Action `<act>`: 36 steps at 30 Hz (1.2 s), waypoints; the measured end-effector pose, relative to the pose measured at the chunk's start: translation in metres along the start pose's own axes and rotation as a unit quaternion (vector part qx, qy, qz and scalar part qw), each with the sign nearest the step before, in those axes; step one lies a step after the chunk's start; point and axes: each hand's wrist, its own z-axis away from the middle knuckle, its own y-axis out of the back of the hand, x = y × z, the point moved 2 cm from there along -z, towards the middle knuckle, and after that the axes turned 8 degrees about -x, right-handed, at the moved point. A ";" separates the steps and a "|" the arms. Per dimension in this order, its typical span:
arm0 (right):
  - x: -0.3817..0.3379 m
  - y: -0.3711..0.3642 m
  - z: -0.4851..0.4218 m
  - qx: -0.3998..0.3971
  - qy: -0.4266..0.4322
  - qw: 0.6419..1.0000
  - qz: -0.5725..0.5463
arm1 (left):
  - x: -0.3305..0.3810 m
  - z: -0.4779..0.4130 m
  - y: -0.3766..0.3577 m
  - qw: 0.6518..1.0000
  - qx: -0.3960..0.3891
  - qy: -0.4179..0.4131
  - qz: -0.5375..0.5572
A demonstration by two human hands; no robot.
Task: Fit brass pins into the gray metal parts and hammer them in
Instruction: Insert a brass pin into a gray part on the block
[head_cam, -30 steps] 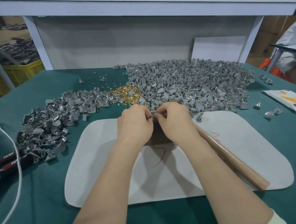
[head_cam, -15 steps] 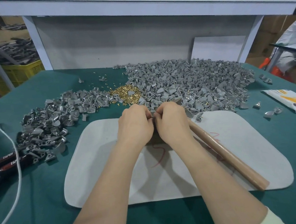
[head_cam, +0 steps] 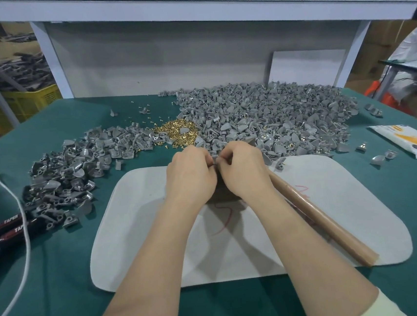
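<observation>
My left hand and my right hand meet fingertip to fingertip over the far edge of the white mat. Their curled fingers pinch a small gray metal part between them; most of it is hidden, and no pin shows in the fingers. The heap of brass pins lies just beyond the hands. A big pile of gray parts spreads to the right, and a darker pile of gray parts to the left. The hammer's wooden handle lies on the mat under my right wrist, its head hidden.
Black-and-red pliers and a white cable lie at the left on the green table. A white-and-orange packet and loose gray parts sit at the right. A white shelf frame closes the back.
Both hands stay together at the same spot. My right hand and wrist shifted slightly to the left, with small fingertip movements.
</observation>
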 end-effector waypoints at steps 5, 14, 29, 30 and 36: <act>0.005 0.000 -0.003 -0.016 -0.016 1.000 -0.018 | -0.001 0.001 0.000 1.000 0.000 -0.002 0.003; 0.015 0.010 -0.008 -0.032 0.004 0.998 -0.048 | -0.001 0.001 0.001 1.000 -0.002 -0.005 0.001; 0.010 -0.002 -0.008 -0.019 0.003 1.000 0.012 | -0.001 0.001 0.000 1.000 -0.001 -0.001 -0.003; 0.010 -0.002 -0.008 -0.018 0.003 1.000 0.011 | -0.001 0.001 0.000 1.000 0.000 -0.002 -0.003; 0.012 -0.002 -0.006 -0.006 0.005 1.000 -0.017 | -0.001 0.001 0.000 1.000 0.004 -0.004 -0.006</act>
